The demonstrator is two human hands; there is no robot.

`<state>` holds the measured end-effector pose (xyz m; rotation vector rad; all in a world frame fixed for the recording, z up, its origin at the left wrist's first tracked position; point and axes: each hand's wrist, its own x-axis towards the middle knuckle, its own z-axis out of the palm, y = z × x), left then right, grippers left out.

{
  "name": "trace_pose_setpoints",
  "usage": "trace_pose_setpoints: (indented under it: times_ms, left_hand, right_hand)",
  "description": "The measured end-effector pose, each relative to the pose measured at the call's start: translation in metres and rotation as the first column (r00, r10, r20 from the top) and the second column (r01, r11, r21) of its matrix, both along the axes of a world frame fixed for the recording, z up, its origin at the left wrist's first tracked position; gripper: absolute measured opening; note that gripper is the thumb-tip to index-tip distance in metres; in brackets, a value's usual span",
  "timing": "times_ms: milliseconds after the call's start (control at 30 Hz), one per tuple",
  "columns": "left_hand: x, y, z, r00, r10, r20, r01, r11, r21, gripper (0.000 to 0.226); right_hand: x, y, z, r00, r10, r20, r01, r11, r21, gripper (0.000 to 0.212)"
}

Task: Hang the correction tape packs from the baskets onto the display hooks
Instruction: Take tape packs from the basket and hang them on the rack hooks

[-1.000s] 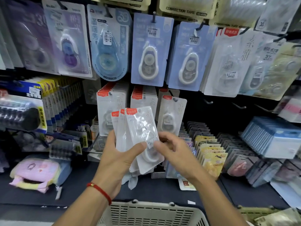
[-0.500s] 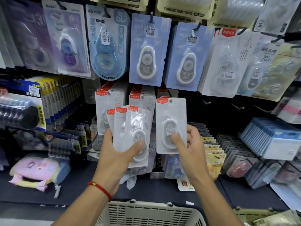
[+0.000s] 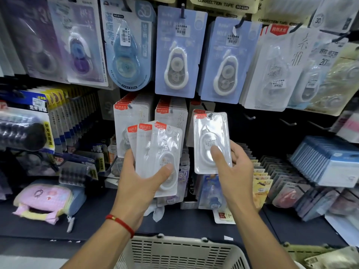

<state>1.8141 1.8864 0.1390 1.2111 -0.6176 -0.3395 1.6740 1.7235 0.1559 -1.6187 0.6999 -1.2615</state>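
Note:
My left hand (image 3: 138, 183) grips a fanned stack of three white correction tape packs (image 3: 158, 152) with red top labels, thumb across the front one. My right hand (image 3: 231, 167) pinches a single white pack (image 3: 210, 136) upright, thumb on its front, its top hole at a display hook (image 3: 209, 115) in the lower row. Full rows of the same packs (image 3: 134, 121) hang on the two hooks just to the left. A white plastic basket (image 3: 180, 251) sits below my arms at the bottom edge; its contents are hidden.
Blue and purple correction tape cards (image 3: 178, 53) hang in the upper row. Bare hooks (image 3: 250, 117) stick out to the right of the held pack. A pink pouch (image 3: 44, 200) lies on the dark shelf at left; boxed stock (image 3: 328, 162) sits at right.
My right hand took one pack off the left hand's stack, carried it right and lifted it up to the hook. The left hand kept the remaining packs almost still.

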Motion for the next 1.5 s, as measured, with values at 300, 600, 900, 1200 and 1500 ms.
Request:
trace_pose_setpoints:
  times_ms: [300,600,900,1200,1500]
  left_hand:
    - [-0.001,0.001,-0.001,0.999,-0.046,-0.014,0.046,0.998,-0.039,0.066]
    - [-0.008,-0.003,0.002,0.992,-0.073,-0.099,0.066,0.995,-0.072,0.086]
    - [-0.006,0.002,0.005,0.989,-0.048,-0.14,0.04,0.998,-0.057,0.05]
    - [-0.002,0.001,0.001,0.993,0.049,-0.109,-0.052,0.998,-0.026,0.043]
    - [-0.002,0.004,0.002,0.994,0.052,-0.094,-0.052,0.999,-0.005,0.045]
  right_hand:
    - [0.006,-0.006,-0.011,0.885,0.093,-0.456,-0.079,0.996,0.049,0.055]
    - [0.017,0.025,-0.011,0.852,0.484,-0.201,-0.47,0.875,0.114,0.041]
    - [0.008,0.014,-0.002,0.953,0.28,0.112,-0.296,0.939,0.172,0.033]
    - [0.005,-0.001,0.001,0.987,0.117,0.111,-0.135,0.977,0.166,0.024]
    - [0.008,-0.009,-0.008,0.96,-0.044,-0.275,0.053,0.998,0.025,0.049]
